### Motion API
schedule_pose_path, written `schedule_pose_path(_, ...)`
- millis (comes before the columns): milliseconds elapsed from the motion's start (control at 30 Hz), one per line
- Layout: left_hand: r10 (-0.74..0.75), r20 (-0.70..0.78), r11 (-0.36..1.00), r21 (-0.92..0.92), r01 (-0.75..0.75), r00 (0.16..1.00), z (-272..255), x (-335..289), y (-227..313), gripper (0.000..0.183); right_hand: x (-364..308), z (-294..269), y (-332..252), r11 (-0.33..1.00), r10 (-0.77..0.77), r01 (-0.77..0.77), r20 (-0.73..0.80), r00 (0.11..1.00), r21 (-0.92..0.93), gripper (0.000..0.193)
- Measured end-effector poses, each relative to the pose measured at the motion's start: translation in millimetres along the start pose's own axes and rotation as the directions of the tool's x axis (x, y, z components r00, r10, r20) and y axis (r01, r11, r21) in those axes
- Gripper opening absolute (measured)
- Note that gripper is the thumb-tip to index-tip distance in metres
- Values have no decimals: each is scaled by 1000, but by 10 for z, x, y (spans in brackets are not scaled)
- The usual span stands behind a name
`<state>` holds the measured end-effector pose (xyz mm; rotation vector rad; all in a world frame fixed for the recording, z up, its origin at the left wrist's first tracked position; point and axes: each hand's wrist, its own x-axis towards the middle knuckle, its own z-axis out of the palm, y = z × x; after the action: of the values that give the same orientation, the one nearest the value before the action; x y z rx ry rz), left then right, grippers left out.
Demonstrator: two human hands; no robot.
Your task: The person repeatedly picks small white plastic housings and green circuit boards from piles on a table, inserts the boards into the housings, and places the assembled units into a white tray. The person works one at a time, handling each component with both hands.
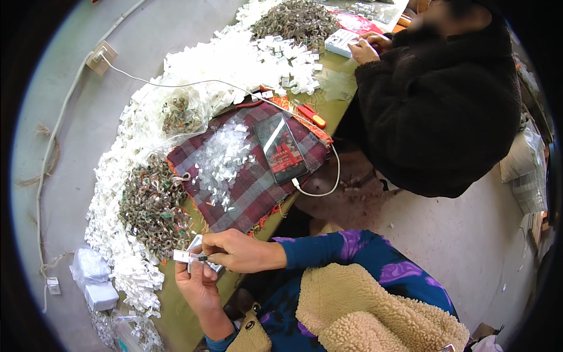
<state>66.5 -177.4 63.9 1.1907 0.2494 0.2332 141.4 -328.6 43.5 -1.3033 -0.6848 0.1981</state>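
My left hand [198,288] holds a small white rectangular plastic casing [182,256] over the table's near edge. From the right comes my right hand [241,251], its thumb and finger pinched on a small dark part [202,257] at the casing's end. Whether that part sits inside the casing or only touches it, I cannot tell. Beneath both hands a white frame-like piece [213,267] shows in part. Just beyond them lies a heap of small brownish wired parts [153,202].
White casings [138,117] are piled along the table's left side. A plaid cloth [234,208] carries clear plastic bits [223,155] and a phone [280,148] on a white cable. Red-yellow cutters [311,115] lie beyond. At far right a co-worker [434,105] handles a white box [340,43].
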Motion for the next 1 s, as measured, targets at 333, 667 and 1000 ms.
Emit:
schedule_pose_path(333,174,-8,955,244,-167,985,-10,-102,-126,20,-53,-27,98,963,112,-116,32,993,243,14)
schedule_pose_path(667,226,-35,895,401,-193,974,-200,-236,-146,25,-36,-26,80,862,336,-423,310,889,279,6)
schedule_pose_path(1000,206,-70,940,292,-178,976,-292,-295,-86,23,-61,127,153,761,222,-411,393,892,503,5)
